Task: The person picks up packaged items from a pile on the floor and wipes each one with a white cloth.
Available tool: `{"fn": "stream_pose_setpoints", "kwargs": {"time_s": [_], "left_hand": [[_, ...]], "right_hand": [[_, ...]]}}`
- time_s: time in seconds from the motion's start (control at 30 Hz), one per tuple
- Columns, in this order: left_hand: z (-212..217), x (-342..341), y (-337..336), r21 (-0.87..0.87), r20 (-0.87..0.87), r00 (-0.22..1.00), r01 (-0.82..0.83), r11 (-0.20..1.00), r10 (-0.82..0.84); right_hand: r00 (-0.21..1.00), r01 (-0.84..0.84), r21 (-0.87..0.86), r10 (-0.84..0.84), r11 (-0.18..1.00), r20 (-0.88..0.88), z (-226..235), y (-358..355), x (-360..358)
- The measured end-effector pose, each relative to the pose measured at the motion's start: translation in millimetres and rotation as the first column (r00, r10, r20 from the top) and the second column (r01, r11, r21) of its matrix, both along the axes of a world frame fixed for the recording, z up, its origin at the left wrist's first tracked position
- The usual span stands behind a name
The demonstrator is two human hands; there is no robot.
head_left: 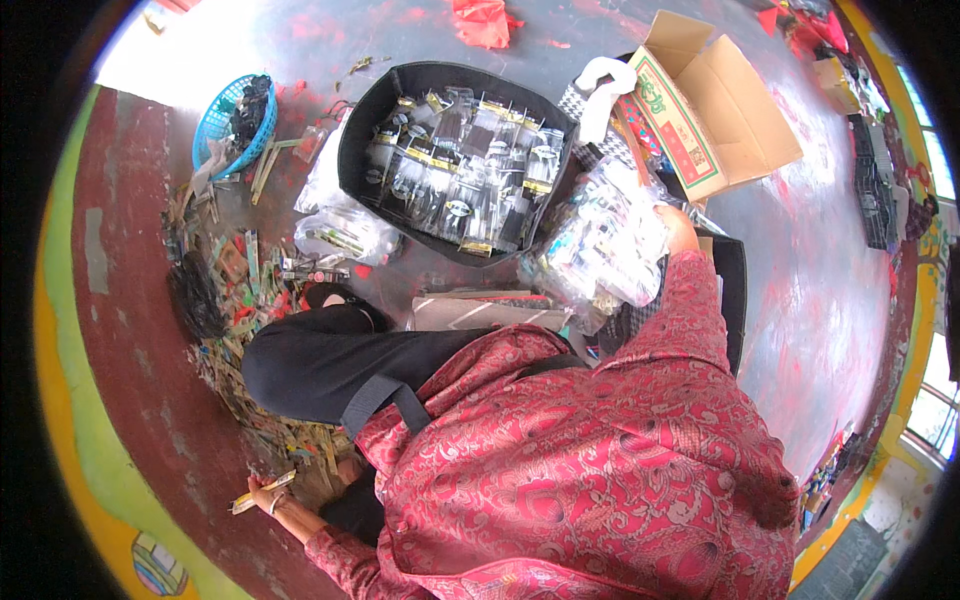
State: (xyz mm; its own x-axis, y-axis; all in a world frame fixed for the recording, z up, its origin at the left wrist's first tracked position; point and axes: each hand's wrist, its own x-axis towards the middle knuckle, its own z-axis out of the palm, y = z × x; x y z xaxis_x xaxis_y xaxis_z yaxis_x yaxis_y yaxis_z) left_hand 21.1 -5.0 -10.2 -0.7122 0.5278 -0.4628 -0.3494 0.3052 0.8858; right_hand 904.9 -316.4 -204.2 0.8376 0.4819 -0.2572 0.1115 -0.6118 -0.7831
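Observation:
Low at the left, my left hand [264,497] is closed around a thin, flat yellow and white strip [252,494]; its exact kind is too small to tell. My right hand [679,230] reaches forward and grips the far right side of a bulging clear plastic bag [612,235] full of small packaged pieces; its fingers are partly hidden. Beside that bag stands a black fabric bin [352,150] holding many clear packets with dark contents [470,165]. A smaller clear bag [345,235] lies against the bin's near left side.
Loose strips and scraps [250,290] are heaped along the left by the dark red wall base [130,330]. Past them stands a blue plastic basket [213,118]. An open cardboard box [745,110] sits at the far right, and a red plastic sheet [482,22] lies at the back.

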Motion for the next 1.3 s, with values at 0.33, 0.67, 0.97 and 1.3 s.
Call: {"fn": "stream_pose_setpoints", "kwargs": {"time_s": [0.33,0.67,0.97,1.3], "left_hand": [[-12,-25,8,0.060,0.064,0.991,0.110,0.992,-0.114],[-38,-84,-5,-0.040,0.276,0.908,0.339,0.940,-0.316],[-2,-29,2,0.325,0.662,0.740,-0.141,0.935,-0.118],[22,-20,11,0.479,0.650,0.720,-0.138,0.867,-0.245]], "right_hand": [[0.982,0.000,-0.011,-0.002,1.000,-0.190,79,104,-14],[0.996,-0.061,-0.144,0.051,0.988,-0.069,71,153,33],[0.729,-0.404,0.355,0.531,0.843,-0.432,256,460,-186],[-0.031,-0.604,0.671,0.829,0.430,-0.559,280,613,-614]]}}
